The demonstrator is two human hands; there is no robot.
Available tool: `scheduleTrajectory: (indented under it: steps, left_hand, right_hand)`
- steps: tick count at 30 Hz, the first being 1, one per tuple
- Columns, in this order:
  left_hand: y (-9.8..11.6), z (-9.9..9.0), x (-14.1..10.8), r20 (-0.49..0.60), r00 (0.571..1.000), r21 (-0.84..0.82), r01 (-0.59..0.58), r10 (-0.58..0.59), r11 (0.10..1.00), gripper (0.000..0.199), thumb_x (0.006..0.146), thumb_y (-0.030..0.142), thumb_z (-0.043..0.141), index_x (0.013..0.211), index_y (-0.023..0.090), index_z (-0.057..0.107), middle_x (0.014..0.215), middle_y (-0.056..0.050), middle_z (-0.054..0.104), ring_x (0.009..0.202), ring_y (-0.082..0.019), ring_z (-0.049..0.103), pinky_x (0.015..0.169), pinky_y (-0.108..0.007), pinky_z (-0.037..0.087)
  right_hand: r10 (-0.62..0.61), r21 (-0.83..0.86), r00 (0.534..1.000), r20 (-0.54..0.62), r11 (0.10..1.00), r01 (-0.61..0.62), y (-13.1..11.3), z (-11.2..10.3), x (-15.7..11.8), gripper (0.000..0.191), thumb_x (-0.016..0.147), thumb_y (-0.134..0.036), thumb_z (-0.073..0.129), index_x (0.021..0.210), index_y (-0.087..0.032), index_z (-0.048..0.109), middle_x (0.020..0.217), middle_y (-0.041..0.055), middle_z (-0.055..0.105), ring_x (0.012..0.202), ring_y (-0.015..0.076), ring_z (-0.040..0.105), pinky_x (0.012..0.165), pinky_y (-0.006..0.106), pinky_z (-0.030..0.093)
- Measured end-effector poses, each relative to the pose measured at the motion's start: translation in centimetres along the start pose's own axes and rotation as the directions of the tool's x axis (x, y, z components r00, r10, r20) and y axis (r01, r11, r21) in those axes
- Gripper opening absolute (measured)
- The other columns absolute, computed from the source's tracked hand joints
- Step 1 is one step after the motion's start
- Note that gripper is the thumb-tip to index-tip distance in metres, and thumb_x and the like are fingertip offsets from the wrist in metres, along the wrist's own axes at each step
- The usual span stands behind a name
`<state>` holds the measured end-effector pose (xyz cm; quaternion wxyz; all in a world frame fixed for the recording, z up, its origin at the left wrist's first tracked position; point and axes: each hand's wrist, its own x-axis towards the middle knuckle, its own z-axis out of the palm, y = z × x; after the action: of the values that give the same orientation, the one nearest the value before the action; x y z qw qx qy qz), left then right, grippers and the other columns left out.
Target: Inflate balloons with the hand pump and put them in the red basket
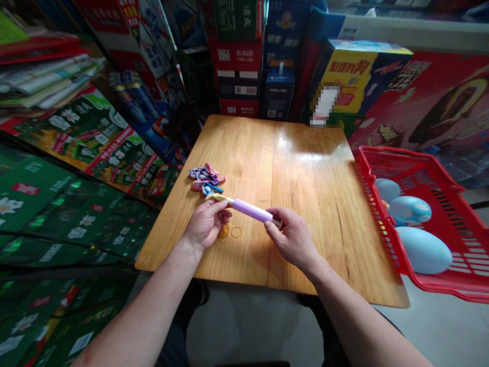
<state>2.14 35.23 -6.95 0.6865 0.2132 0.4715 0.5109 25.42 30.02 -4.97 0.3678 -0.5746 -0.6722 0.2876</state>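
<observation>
In the head view, the lilac tube is held in the air above the wooden surface, its long axis running almost crosswise, with the tip angled left and away from the wearer. The fingers of the left hand are closed, pinching the yellow balloon onto the tip. The fingers of the right hand are wrapped around the tube's other end. Caution: a loosened pinch may let the balloon slip off. Below the left hand lie rubber bands, which a dropped hand could displace. Deflated balloons lie just beyond. Pale blue inflated balloons sit in a red basket at right.
</observation>
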Motion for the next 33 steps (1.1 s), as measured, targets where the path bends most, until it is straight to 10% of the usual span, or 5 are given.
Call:
scheduleTrajectory:
  steps: [33]
  left_hand:
    - [1.0,-0.8,-0.4,0.238,0.971,-0.057,0.034,-0.019,0.998,0.02,0.079,0.01,0.083,0.088,0.015,0.066,0.072,0.002,0.061,0.06,-0.008,0.056,0.056,-0.019,0.049]
  right_hand:
    - [0.202,0.273,0.968,0.147,0.932,-0.236,-0.1,-0.3,0.0,0.027,0.101,-0.036,0.054,0.095,-0.019,0.074,0.073,0.0028,0.069,0.063,0.0167,0.06,0.058,0.03,0.044]
